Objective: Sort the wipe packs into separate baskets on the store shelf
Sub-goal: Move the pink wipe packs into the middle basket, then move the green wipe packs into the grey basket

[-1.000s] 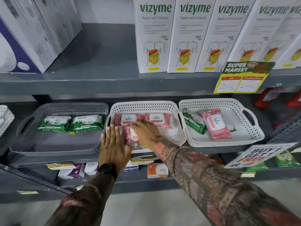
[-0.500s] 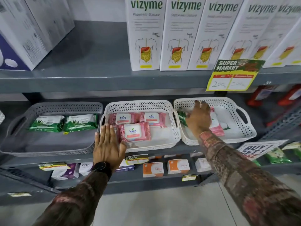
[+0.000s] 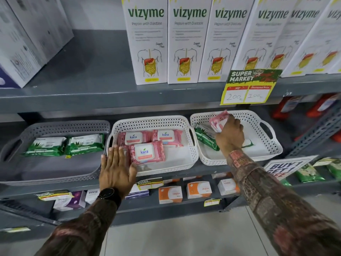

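Note:
Three baskets stand side by side on the middle shelf. The grey basket [image 3: 55, 124] at the left holds two green wipe packs [image 3: 64, 145]. The white middle basket [image 3: 177, 165] holds three pink kara packs [image 3: 147, 152]. Over the white right basket [image 3: 265, 126], my right hand [image 3: 229, 133] grips a pink wipe pack [image 3: 217, 121], lifted and tilted. A green pack [image 3: 204, 137] lies at that basket's left side. My left hand [image 3: 116, 169] rests flat, fingers spread, on the middle basket's front left corner.
White Vizyme boxes [image 3: 186, 43] line the upper shelf, with a yellow price sign [image 3: 249, 89] hanging from its edge. Small orange and purple boxes [image 3: 170, 194] sit on the lower shelf. A "buy 1 get 1" sign [image 3: 284, 167] and green packets [image 3: 310, 172] are at the right.
My right hand left the middle basket, moved right to the right basket, closed on the pink pack there and lifted it. My left hand stayed on the middle basket's corner.

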`<state>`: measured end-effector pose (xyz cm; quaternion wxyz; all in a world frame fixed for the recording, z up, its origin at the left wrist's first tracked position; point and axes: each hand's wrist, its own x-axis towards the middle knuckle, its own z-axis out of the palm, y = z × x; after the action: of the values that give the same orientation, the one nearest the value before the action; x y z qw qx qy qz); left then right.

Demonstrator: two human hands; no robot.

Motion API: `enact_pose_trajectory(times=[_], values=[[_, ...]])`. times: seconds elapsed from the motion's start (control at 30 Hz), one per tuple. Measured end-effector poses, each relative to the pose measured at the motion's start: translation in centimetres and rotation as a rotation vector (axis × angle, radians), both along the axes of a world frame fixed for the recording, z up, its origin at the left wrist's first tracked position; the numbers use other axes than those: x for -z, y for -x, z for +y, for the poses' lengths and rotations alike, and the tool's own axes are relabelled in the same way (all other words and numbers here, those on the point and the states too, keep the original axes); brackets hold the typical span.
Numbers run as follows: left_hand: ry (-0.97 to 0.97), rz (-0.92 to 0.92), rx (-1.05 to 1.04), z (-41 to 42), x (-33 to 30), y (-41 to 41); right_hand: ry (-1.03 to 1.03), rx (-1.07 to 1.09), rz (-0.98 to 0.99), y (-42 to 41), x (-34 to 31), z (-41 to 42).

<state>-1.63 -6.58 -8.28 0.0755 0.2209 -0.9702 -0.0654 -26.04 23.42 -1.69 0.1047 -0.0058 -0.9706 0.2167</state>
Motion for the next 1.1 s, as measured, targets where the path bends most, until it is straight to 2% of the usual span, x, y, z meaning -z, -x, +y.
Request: enact_pose_trajectory(times=[0.07, 0.13, 0.23, 0.3, 0.4, 0.5, 0.63, 0.7, 0.77, 0.8, 0.87, 0.9, 0.93, 1.0, 1.1], values=[[0.001, -0.005, -0.006, -0.1, 0.1, 0.0, 0.103, -0.087, 0.144, -0.9, -1.2, -2.1], [0.007, -0.007, -0.010, -0.1, 0.2, 0.0, 0.158, -0.275, 0.220, -2.2, -2.0, -4.7], [0.007, -0.001, -0.007, -0.2, 0.4, 0.0, 0.200, -0.643, 0.077, -4.1, -2.4, -8.2], [0.004, 0.006, -0.008, -0.2, 0.4, 0.0, 0.101, -0.790, -0.021, -5.2, -1.5, -9.6], [0.008, 0.009, -0.015, -0.2, 0.5, 0.0, -0.107, -0.873, -0.063, -6.0, 1.0, -10.6], [0.007, 0.019, -0.014, -0.3, 0.6, 0.0, -0.217, -0.900, -0.086, -6.2, 3.1, -10.7], [0.010, 0.034, -0.013, -0.3, 0.8, 0.1, -0.243, -0.940, -0.058, -6.0, 4.0, -10.0], [0.018, 0.036, -0.013, -0.3, 0.9, 0.1, -0.182, -0.977, -0.115, -5.9, 3.5, -9.4], [0.025, 0.036, -0.014, -0.4, 0.9, 0.1, 0.009, -0.922, -0.104, -5.4, 2.5, -8.6], [0.028, 0.040, -0.015, -0.4, 0.9, 0.1, 0.123, -0.832, -0.010, -5.0, 2.0, -8.3], [0.030, 0.044, -0.018, -0.3, 0.9, 0.2, 0.242, -0.541, 0.187, -3.5, 1.0, -7.5], [0.030, 0.039, -0.019, -0.3, 0.9, 0.1, 0.248, -0.393, 0.192, -2.5, 0.7, -7.0], [0.030, 0.038, -0.019, -0.3, 0.9, 0.1, 0.220, -0.283, 0.117, -1.4, 0.5, -6.4], [0.026, 0.051, -0.018, -0.3, 0.9, 0.1, 0.084, -0.213, -0.154, 0.4, 0.8, -5.1], [0.029, 0.054, -0.009, -0.4, 1.1, 0.1, -0.109, -0.344, -0.404, 1.3, 2.2, -3.4]])
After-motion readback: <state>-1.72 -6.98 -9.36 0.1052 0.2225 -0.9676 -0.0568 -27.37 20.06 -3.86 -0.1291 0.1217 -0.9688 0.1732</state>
